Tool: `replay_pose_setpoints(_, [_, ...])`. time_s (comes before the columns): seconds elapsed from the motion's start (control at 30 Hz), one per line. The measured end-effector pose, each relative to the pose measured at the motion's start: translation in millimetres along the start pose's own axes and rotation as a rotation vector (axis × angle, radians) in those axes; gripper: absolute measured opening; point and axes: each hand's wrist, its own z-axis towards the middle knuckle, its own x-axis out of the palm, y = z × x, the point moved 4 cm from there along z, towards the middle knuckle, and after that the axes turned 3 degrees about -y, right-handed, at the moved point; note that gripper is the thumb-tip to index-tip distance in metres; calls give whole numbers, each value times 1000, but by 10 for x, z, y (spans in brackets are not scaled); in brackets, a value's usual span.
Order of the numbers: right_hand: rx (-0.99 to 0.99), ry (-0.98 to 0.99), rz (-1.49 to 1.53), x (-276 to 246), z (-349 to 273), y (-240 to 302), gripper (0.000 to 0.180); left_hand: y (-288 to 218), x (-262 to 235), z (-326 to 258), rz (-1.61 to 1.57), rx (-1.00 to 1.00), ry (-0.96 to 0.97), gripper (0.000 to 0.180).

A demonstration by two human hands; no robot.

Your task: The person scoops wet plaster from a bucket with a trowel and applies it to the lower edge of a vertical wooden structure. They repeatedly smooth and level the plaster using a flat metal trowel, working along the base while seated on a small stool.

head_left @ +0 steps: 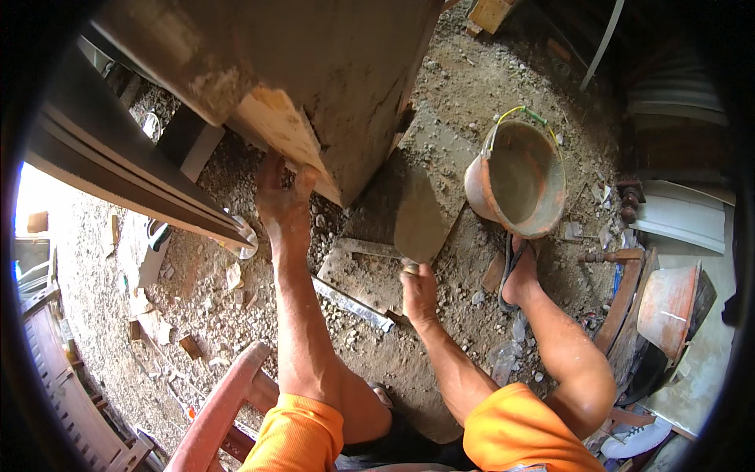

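In my right hand is a trowel, its handle wrapped in my closed fingers. The leaf-shaped grey blade points away from me, over a grey, cement-smeared patch of ground. My left hand grips the lower edge of a pale wooden board, with some of its fingers hidden behind the edge. This board lies against the bottom of a large grey block-like form with a smeared surface. Right of the trowel, a tilted orange bucket, coated with grey mix, stands near my sandalled foot.
A dark grooved beam slants in from the left. Below the trowel lies a metal strip on the gravel. A reddish chair arm is close by my left arm. At the right are another orange bucket and a white shoe.
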Motion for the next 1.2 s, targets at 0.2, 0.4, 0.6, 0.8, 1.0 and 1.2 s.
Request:
replay_pose_setpoints(0.2, [129,45,83,452,-55,-366,15,-20,10,1,-36,16,7,123])
replay_pose_setpoints(0.4, [238,85,-32,773,12,-325,23,-39,26,-1,-60,30,10,120])
replay_pose_setpoints(0.6, [248,68,-214,1114,189,-83,28,-31,15,5,-103,6,13,122])
replay_pose_setpoints(0.8, [-80,-8,-542,1295,-9,274,38,-101,43,-15,-8,3,35,123])
replay_pose_setpoints(1.0, [154,37,-182,1063,-317,284,51,-126,48,-5,-44,0,56,122])
replay_pose_setpoints(1.2, [502,199,350,1061,181,179,61,-88,36,-8,-82,-25,38,125])
